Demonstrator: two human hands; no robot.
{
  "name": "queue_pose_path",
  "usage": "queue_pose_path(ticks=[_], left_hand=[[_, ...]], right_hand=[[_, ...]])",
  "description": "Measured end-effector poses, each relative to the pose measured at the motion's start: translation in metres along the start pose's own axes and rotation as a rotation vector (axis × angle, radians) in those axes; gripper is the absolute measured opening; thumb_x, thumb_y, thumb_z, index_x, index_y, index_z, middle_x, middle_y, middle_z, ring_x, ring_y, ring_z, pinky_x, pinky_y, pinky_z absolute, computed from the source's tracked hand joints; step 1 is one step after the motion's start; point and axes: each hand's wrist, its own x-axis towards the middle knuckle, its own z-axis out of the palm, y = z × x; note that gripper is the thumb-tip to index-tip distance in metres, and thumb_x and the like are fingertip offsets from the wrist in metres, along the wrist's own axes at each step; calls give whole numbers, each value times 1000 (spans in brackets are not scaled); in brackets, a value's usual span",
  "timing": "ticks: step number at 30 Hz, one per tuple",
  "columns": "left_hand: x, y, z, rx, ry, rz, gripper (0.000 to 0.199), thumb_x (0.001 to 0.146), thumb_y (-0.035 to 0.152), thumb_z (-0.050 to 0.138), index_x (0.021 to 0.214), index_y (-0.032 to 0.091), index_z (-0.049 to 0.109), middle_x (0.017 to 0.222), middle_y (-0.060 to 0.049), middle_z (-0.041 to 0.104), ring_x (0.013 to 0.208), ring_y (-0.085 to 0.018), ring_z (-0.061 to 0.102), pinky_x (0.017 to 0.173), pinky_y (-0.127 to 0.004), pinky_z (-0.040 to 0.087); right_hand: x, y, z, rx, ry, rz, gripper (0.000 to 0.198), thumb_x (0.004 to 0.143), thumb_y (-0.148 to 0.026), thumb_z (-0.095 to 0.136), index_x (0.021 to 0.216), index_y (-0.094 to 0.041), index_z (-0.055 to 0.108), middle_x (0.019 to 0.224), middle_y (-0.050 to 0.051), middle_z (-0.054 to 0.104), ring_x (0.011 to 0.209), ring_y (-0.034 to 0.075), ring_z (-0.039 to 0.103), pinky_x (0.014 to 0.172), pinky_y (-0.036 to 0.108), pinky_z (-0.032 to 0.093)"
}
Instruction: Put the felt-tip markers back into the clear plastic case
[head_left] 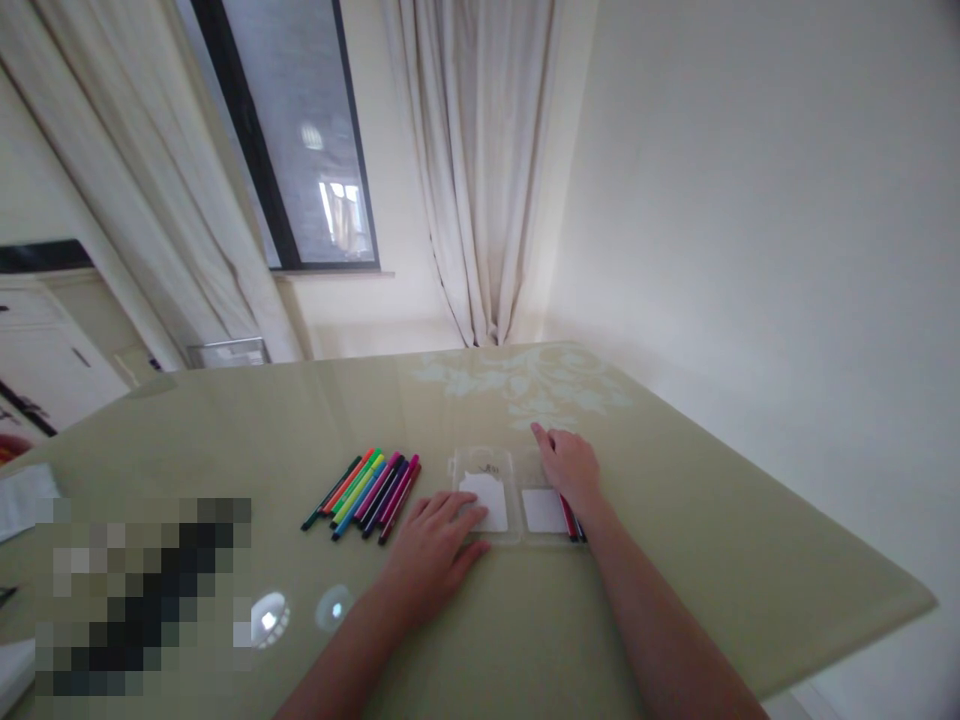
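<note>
A clear plastic case (pixel 515 500) lies unfolded on the table, its two halves side by side, with a white card (pixel 491 503) in the left half and another white card (pixel 538 510) in the right. My left hand (pixel 431 545) rests with fingers stretched over the left half's near-left edge. Over the right half, my right hand (pixel 571 465) has its fingers curled around the far ends of a red marker pen (pixel 568 518) and a dark one beside it; those ends are hidden. Left of the case is a slanted row of several coloured marker pens (pixel 367 495).
The glossy green table (pixel 675 560) has its right edge close to a white wall (pixel 772 250). A white cloth or paper (pixel 28 500) lies at the far left, near a blurred-out patch. Curtains (pixel 480 150) and a window (pixel 300 130) stand behind the table.
</note>
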Motion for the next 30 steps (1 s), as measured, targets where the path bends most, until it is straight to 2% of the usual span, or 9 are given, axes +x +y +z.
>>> queue_pose_path(ticks=[3,8,12,15,18,21,23,26,30], left_hand=[[0,1,-1,-9,-9,-6,35,101,42,56,133,29,62,142,-6,63,128,-28,57,105,-48,44],[1,0,-1,-22,-26,-10,36,101,41,57,134,29,61,143,-5,62,130,-27,55,106,-48,43],[1,0,-1,-27,-46,-27,36,100,38,58,134,29,61,144,-5,61,132,-27,54,108,-48,42],[1,0,-2,-29,-47,-32,36,100,40,57,135,29,61,145,-5,60,132,-27,54,108,-48,42],[1,0,-1,-33,-43,-39,36,100,41,57,135,29,61,145,-5,60,132,-27,53,108,-48,41],[0,-1,1,-41,-34,-41,37,100,42,57,135,29,61,145,-6,61,132,-27,54,108,-48,41],[1,-2,3,-51,-25,-31,37,101,44,55,134,29,62,144,-6,61,131,-27,54,108,-47,41],[1,0,0,-69,10,-11,38,105,43,44,134,26,61,146,-7,59,135,-26,50,111,-47,38],[2,12,-9,-85,120,25,41,107,38,35,141,23,54,149,-9,55,141,-25,44,115,-46,33]], right_hand=[[1,-1,-4,164,-29,5,64,102,-64,32,55,-23,47,56,3,53,55,17,45,58,31,26],[3,-7,-14,461,-131,-141,60,96,-68,41,57,-23,36,55,-4,36,58,14,38,58,28,24],[2,-10,-17,629,-291,-206,58,92,-67,50,60,-23,31,59,-5,27,58,12,31,55,26,22],[1,-10,-18,661,-391,-213,60,90,-67,54,59,-23,28,59,-6,22,55,10,25,53,27,18],[1,-9,-24,750,-320,-94,62,86,-68,59,56,-24,28,55,-7,21,51,10,23,50,27,17],[3,-11,-32,1006,-172,114,63,82,-71,62,55,-25,30,51,-8,24,46,9,21,45,26,17],[2,-15,-35,1161,-70,201,63,80,-70,65,55,-25,30,51,-9,26,44,8,21,43,25,18],[-5,-30,-30,1226,12,237,62,83,-70,64,54,-25,32,50,-8,28,44,8,24,42,25,19],[-28,-63,-15,1108,-53,163,61,91,-70,54,55,-24,34,49,-7,32,45,10,28,44,25,22]])
